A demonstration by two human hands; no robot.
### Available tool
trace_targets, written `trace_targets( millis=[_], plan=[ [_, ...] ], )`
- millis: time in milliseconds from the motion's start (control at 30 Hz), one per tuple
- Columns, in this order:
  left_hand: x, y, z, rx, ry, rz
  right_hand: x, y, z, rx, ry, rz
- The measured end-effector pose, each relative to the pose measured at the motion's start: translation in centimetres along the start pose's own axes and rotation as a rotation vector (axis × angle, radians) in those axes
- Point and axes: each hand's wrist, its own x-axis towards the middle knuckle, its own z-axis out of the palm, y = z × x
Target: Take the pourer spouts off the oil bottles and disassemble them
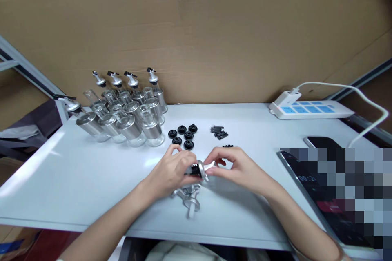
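Between my two hands, above the front middle of the table, is a bottle pourer spout (201, 169) with a silver body and a black ribbed stopper. My left hand (174, 169) is closed around its black stopper end, and its fingers partly cover that end. The thumb and fingertips of my right hand (234, 168) pinch the slim silver spout end. Just below my left hand lie several loose silver pourer tops (192, 202) in a small pile. Several round black stoppers (188, 135) sit beyond my left hand, with a cluster of small black lever pieces (221, 134) to their right.
Glass bottles with metal sleeves (127, 127) stand grouped at the back left, several fitted with pourers. A white power strip (318, 110) with a plugged-in cable lies at the back right. A tablet (318, 195) and a phone (321, 142) rest at the right edge. Cardboard (214, 36) walls the back.
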Motion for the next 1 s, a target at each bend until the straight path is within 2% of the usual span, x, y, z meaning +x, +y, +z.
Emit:
trace_targets(
  millis=[233,400,633,733,900,1000],
  plan=[
    [0.46,0.34,-0.74,0.016,-0.003,0.003,0.02,-0.12,-0.07,0.089,-0.054,0.091],
    [0.26,0.15,-0.57,0.012,0.023,0.034,-0.09,-0.16,-0.19,0.026,-0.107,0.083],
    [0.4,0.26,-0.56,0.013,-0.042,0.013,-0.17,0.09,-0.63,0.0,-0.176,0.094],
    [0.51,0.33,-0.55,0.04,-0.054,0.005,-0.16,-0.01,-0.51,-0.017,-0.218,0.084],
    [0.47,0.2,-0.14,0.063,-0.067,0.007,-0.19,-0.36,-0.05,-0.093,-0.219,0.057],
    [0.25,0.01,0.17,0.112,-0.058,0.042,-0.2,-0.4,0.25,-0.093,-0.288,0.039]
  ],
)
